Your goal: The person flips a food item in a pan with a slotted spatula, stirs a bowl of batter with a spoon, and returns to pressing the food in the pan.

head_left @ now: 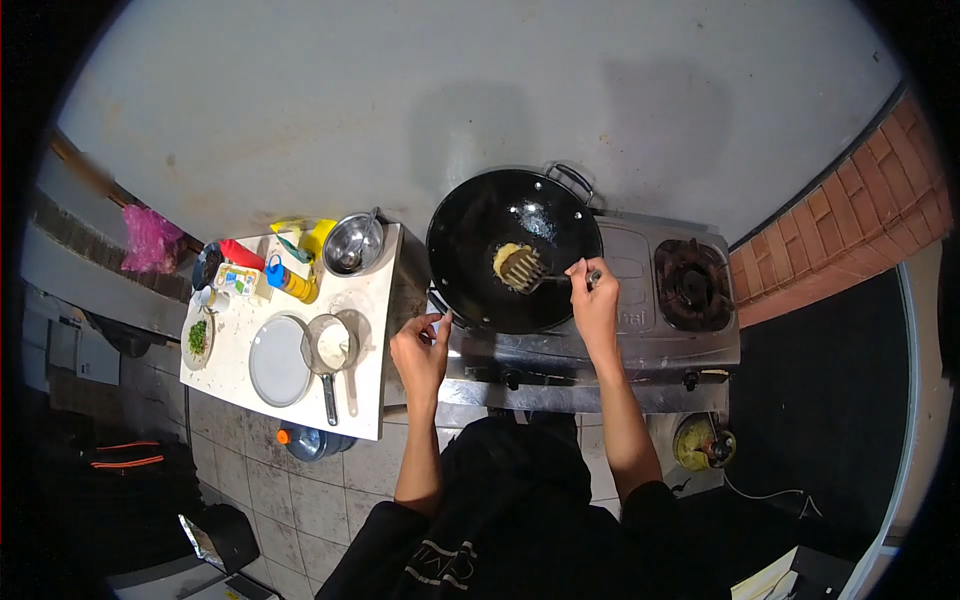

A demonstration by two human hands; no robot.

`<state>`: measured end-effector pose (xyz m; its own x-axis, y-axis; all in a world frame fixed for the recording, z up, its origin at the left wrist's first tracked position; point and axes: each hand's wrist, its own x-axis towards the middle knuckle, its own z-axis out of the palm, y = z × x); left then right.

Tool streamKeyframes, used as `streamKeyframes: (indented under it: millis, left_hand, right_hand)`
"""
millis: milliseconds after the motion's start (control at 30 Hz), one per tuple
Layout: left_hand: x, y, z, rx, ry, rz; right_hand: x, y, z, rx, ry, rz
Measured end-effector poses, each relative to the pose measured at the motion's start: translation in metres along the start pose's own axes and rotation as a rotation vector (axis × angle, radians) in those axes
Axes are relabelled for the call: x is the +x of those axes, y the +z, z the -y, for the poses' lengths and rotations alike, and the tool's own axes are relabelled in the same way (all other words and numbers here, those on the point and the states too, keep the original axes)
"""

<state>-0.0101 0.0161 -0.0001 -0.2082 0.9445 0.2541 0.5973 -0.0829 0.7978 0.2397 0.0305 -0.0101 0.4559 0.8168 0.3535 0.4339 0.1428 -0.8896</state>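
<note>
A black wok (480,215) with two handles stands on the left side of the metal stove. Inside it lies a small yellowish piece of food (508,258), with the slotted head of a spatula (524,270) over part of it. My right hand (594,295) is closed around the spatula's handle at the wok's right side. At the wok's lower left handle is my left hand (425,345), its thumb and fingertips pressed together by the handle; whether they grip it is too small to tell.
Left of the stove, a white table (365,400) bears a grey plate (280,360), a saucepan (330,345), a metal bowl (352,244), a yellow bottle (296,285) and a plate of chopped greens (197,338). A bare burner (692,284) is at the right.
</note>
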Motion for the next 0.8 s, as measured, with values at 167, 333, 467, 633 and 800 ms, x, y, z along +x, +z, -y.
streamKeyframes:
  millis: [167, 333, 467, 633, 800]
  left_hand:
    - [0.000, -0.001, 0.000, -0.013, -0.013, -0.005]
    - [0.000, -0.002, 0.000, 0.009, -0.001, -0.026]
    - [0.001, 0.000, 0.002, 0.020, 0.005, -0.026]
    - [0.001, 0.000, 0.003, 0.009, -0.026, -0.020]
    - [0.001, -0.001, 0.005, 0.003, -0.006, -0.015]
  right_hand:
    - [-0.008, -0.005, 0.010, 0.165, 0.184, 0.011]
    - [-0.010, -0.020, 0.007, 0.216, 0.121, 0.038]
    - [-0.007, -0.030, 0.008, 0.232, 0.102, 0.067]
    - [-0.006, -0.026, 0.000, 0.304, 0.103, 0.086]
    - [-0.006, -0.034, 0.005, 0.383, 0.102, 0.115]
